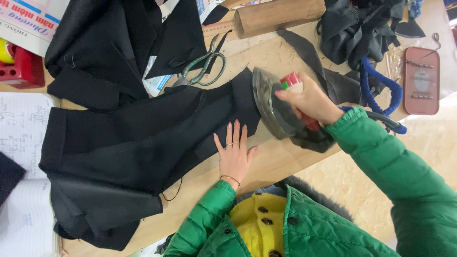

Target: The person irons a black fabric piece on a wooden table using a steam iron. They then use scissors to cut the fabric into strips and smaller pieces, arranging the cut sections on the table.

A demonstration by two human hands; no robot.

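A black garment piece (138, 138) lies spread across the wooden table (266, 162). My left hand (234, 153) rests flat on the cloth's near edge, fingers apart, holding nothing. My right hand (307, 100) grips the red handle of a clothes iron (273, 104), which is tilted up on its side with the grey soleplate facing the cloth, just off the fabric's right end. Green jacket sleeves cover both of my arms.
Green-handled scissors (202, 66) lie above the cloth, next to a wooden block (278, 16). More black fabric is piled at top left (109, 43) and top right (362, 28). A blue coiled cord (381, 85), a pink flat case (421, 81), and papers (21, 128) surround the work.
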